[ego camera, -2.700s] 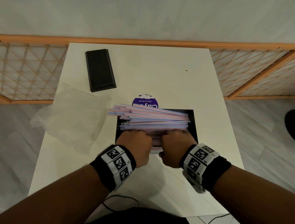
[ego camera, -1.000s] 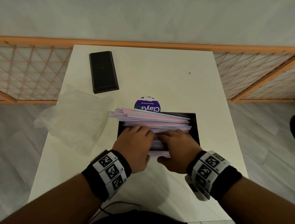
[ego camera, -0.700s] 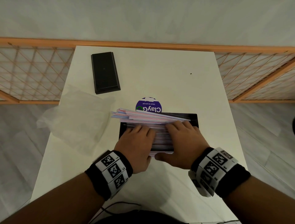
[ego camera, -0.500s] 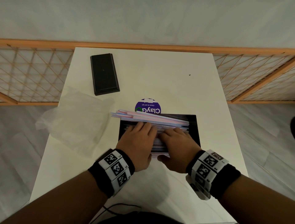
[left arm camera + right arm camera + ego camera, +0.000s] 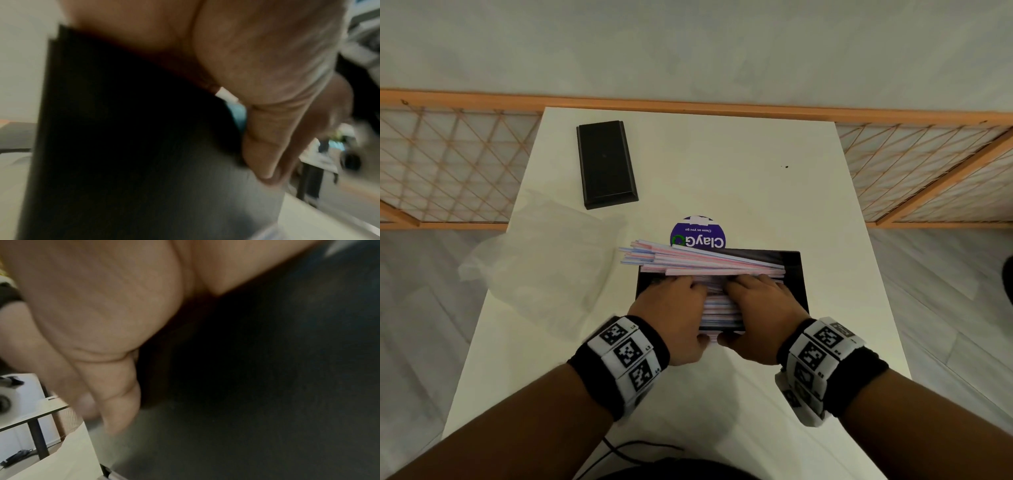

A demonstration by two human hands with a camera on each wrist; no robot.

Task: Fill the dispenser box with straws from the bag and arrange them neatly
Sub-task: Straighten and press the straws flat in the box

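The fingers of the left hand are laid fairly straight across the top of the straws, pressing down and gripping nothing; the thumb is hooked below the near edge of the dispenser box. The right hand is placed the same way just beside it, fingers spread flat on the pile and thumb tucked under at the near side. In both wrist views only a blurred palm and thumb against the dark box wall can be made out, so the fingertips there cannot be judged.

The straws, pink, blue and white, are heaped in the black box at the middle of the white bench. The upper layer is fanned: its left ends are seen jutting past the box's left rim, while the right ends sit inside. A purple round label is partly hidden behind the box. The bag, clear and crumpled, is lying flat to the left and appears empty. A black lid-like tray is set well apart at the far left.

The filling seems done; the step in hand is judged to be the flattening and squaring of the pile. Next, the overhanging left ends would need to be pushed rightward until they drop inside, with the pile held down so nothing springs out.
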